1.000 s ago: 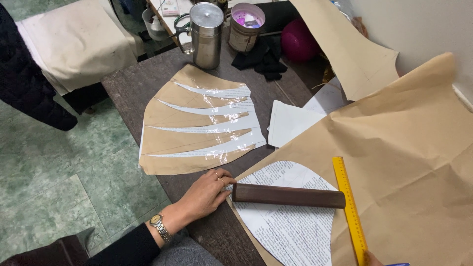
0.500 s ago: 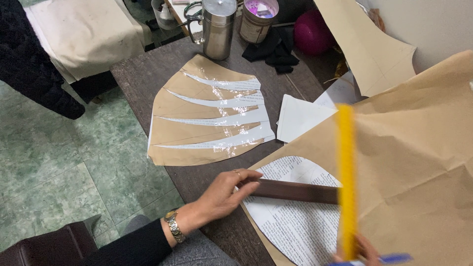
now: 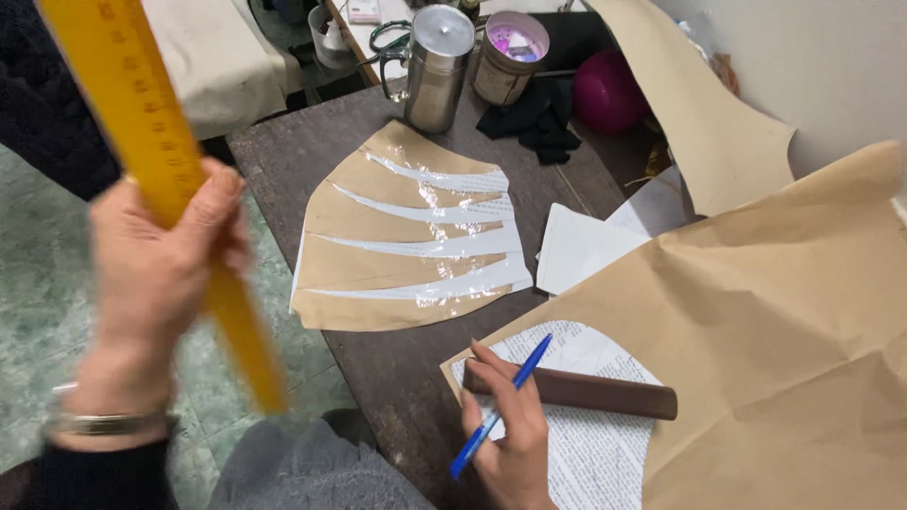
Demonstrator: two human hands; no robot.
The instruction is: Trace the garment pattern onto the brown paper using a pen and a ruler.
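Ruler [image 3: 151, 179], yellow and long, slanted from upper left to lower right in the clenched left hand [image 3: 161, 274], lifted off the brown paper [image 3: 775, 359] where it lay earlier. Right hand [image 3: 510, 434] gripped a blue pen [image 3: 501, 406] against the dark bar [image 3: 576, 390] on the desk [image 3: 397, 368], near the taped pattern [image 3: 416, 246].

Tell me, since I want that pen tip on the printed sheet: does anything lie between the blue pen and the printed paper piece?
Yes. The dark brown bar lies across the printed paper piece, just beyond the blue pen held in the right hand. The paper on either side of the bar is bare. The left hand holds the yellow ruler away from the table.
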